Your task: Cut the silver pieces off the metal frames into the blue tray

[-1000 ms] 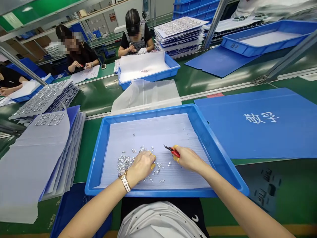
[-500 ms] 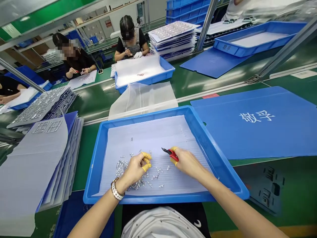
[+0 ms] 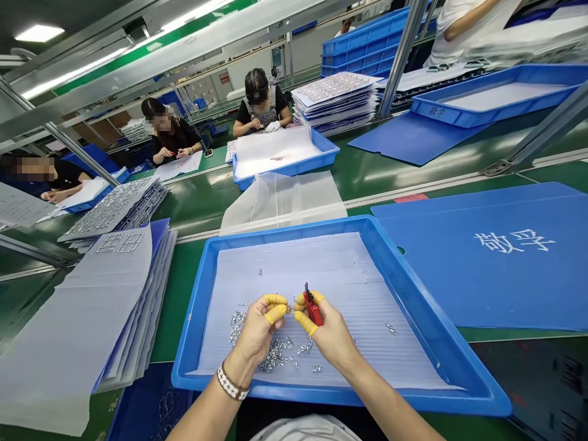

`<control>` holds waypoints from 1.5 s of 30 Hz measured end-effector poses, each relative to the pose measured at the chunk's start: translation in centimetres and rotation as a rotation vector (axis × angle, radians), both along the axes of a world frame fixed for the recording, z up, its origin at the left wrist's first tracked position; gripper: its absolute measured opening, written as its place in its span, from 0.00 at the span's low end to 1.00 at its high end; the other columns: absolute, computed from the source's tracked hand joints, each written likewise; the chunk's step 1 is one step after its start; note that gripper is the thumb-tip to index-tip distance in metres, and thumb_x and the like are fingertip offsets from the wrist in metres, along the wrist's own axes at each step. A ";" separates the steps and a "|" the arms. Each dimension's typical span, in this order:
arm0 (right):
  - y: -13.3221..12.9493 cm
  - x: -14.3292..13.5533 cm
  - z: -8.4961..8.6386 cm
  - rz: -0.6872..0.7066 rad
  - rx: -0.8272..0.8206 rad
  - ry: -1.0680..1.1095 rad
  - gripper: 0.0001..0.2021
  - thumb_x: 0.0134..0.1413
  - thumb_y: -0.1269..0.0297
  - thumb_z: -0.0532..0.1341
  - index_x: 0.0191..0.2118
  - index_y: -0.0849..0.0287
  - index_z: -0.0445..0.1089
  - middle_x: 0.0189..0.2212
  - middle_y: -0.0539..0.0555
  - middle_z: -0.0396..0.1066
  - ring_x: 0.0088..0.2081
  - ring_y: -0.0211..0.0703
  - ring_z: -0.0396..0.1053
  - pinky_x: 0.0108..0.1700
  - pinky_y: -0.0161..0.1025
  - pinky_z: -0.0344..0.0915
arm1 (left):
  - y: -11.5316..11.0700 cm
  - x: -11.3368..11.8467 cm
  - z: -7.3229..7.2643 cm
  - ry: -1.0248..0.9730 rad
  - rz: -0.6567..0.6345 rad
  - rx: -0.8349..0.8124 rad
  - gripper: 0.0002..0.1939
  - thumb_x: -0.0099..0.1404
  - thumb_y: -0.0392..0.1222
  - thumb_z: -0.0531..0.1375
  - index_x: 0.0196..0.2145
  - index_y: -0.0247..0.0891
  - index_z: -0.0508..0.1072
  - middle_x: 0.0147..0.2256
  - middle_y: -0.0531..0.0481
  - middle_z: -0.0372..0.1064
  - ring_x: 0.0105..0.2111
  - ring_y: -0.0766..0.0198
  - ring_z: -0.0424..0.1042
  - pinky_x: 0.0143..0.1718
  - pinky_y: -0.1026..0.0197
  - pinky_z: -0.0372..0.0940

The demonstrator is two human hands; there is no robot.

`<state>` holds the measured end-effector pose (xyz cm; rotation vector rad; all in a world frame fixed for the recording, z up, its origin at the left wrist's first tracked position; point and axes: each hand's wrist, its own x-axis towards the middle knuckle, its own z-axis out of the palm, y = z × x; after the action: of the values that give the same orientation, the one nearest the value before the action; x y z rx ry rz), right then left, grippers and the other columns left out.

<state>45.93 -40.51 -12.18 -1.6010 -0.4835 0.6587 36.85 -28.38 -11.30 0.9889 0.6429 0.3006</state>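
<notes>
Over the blue tray (image 3: 202,269), my left hand (image 3: 264,321) pinches a tiny shiny piece (image 3: 289,309) between yellow-covered fingertips. Close on its right, my right hand (image 3: 324,321) holds red-handled cutters (image 3: 313,308), their dark jaws pointing up and away from me. Its yellow-covered thumb and finger are near the piece; whether they touch it cannot be made out. Many small silvery parts (image 3: 274,355) lie on the white sheet (image 3: 349,288) lining the tray, mostly below and left of my hands. One part (image 3: 391,328) lies apart at the right.
Layered sheets (image 3: 119,294) stand left of the tray, and a blue board (image 3: 459,275) lies at the right. Across the bench, several people work near another blue tray (image 3: 285,168) and a tall sheet stack (image 3: 335,101). A metal post (image 3: 402,58) rises behind.
My hands have come together, with the cutters turned more upright. A small piece now shows at my left fingertips. The whole view has shifted, with the scene appearing lower and further right.
</notes>
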 end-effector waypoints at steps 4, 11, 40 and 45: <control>0.2 -0.3 0.3 -0.018 0.014 0.007 0.11 0.44 0.61 0.61 0.37 0.56 0.67 0.33 0.52 0.73 0.35 0.46 0.71 0.40 0.44 0.66 | -0.1 -0.1 -0.1 -0.012 0.000 -0.074 0.13 0.48 0.39 0.71 0.31 0.33 0.75 0.25 0.53 0.69 0.18 0.77 0.58 0.24 0.68 0.55; 0.5 -0.4 0.1 -0.067 0.053 0.031 0.12 0.44 0.60 0.62 0.37 0.56 0.67 0.32 0.51 0.73 0.34 0.45 0.71 0.41 0.44 0.66 | -0.8 0.1 -0.2 -0.021 0.016 -0.112 0.13 0.48 0.39 0.71 0.30 0.34 0.75 0.21 0.56 0.66 0.18 0.76 0.57 0.25 0.67 0.55; 1.0 0.1 0.4 0.076 0.371 0.796 0.15 0.36 0.62 0.70 0.33 0.58 0.68 0.22 0.46 0.65 0.24 0.36 0.61 0.27 0.35 0.61 | -1.3 -0.1 0.9 -0.060 -0.103 -0.117 0.09 0.53 0.39 0.67 0.29 0.34 0.71 0.23 0.49 0.72 0.20 0.71 0.63 0.29 0.64 0.60; 1.4 0.0 0.2 0.060 0.363 0.800 0.17 0.37 0.60 0.71 0.33 0.59 0.68 0.23 0.46 0.67 0.24 0.35 0.62 0.26 0.34 0.60 | -1.0 -0.2 0.5 -0.045 -0.099 -0.132 0.08 0.54 0.37 0.66 0.29 0.34 0.71 0.23 0.50 0.72 0.19 0.74 0.59 0.30 0.64 0.60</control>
<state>45.90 -39.13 -12.02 -0.8796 -0.0436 1.1113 36.70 -29.42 -10.76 0.8823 0.5637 0.1898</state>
